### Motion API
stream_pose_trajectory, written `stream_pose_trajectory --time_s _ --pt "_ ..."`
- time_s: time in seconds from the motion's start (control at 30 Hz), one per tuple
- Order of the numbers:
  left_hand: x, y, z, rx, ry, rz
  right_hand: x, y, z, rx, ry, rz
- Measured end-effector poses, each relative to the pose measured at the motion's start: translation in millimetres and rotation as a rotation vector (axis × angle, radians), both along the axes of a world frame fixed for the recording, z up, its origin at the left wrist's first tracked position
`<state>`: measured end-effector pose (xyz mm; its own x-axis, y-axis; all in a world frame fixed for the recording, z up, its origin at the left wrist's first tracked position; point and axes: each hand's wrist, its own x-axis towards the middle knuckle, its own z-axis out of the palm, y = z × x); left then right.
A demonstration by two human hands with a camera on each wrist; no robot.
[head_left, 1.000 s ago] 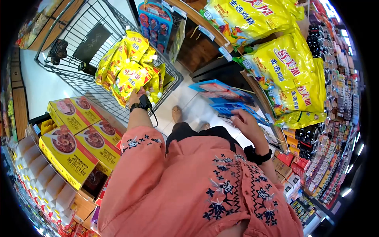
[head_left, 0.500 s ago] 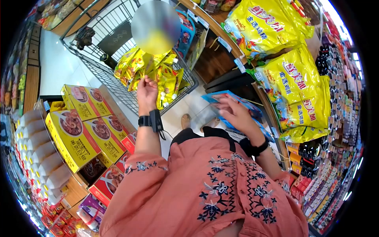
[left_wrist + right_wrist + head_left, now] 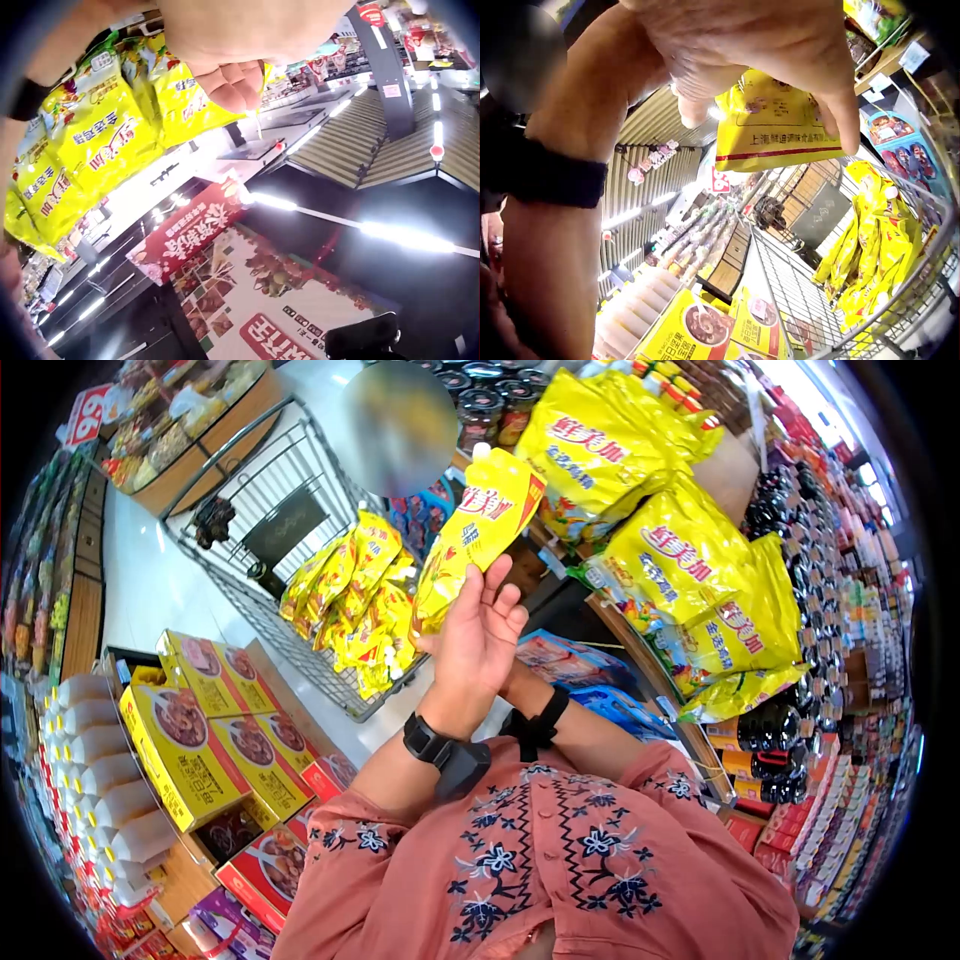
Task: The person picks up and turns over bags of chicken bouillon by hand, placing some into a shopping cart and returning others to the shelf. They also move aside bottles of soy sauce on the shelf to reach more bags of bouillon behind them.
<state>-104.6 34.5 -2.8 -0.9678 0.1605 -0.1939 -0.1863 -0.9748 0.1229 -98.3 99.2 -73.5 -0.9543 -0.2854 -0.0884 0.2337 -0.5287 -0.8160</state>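
A yellow chicken bouillon pouch (image 3: 478, 525) with a white cap stands raised at the middle of the head view, tilted rightward. My right hand (image 3: 757, 41) grips it; in the right wrist view its fingers come down over the pouch's printed back. The head view mostly hides this hand behind the left. My left hand (image 3: 475, 635) lies in front of the pouch's lower part, palm toward the head camera, fingers (image 3: 229, 82) loosely bent. Similar yellow pouches (image 3: 365, 605) lie heaped in the wire shopping cart (image 3: 225, 580).
Large yellow bouillon bags (image 3: 690, 555) are stacked on the right-hand shelf, jars (image 3: 480, 415) beyond them. Boxed food (image 3: 185, 735) stands on the left display beside white-wrapped packs (image 3: 90, 790). Blue packages (image 3: 570, 660) hang below the shelf edge. A blurred patch (image 3: 398, 430) covers the area beyond the cart.
My left hand has come from the cart toward the right and up. My right hand has moved left from beside the shelf to join it. One bouillon pouch now stands clear of the heap.
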Motion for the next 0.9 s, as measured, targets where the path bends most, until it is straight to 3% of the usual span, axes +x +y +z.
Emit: stream_pose_trajectory --time_s 0.4,0.47,0.63,0.77,0.87,0.9 --pt "12 82 27 0.07 0.078 -0.429 -3 71 44 -0.078 -0.064 -0.15" --pt "17 93 49 0.021 0.057 -0.435 -11 83 54 -0.065 -0.031 -0.184" --pt "19 114 53 0.094 0.168 -0.543 -6 106 68 -0.056 -0.033 -0.232" --pt "19 95 90 -0.12 0.293 -0.849 4 120 79 -0.032 -0.047 -0.262" --pt "4 43 103 -0.65 0.793 -0.55 8 132 89 -0.002 -0.049 -0.287" --pt "-2 29 108 -0.985 0.784 -0.282 8 137 92 0.009 -0.047 -0.289"
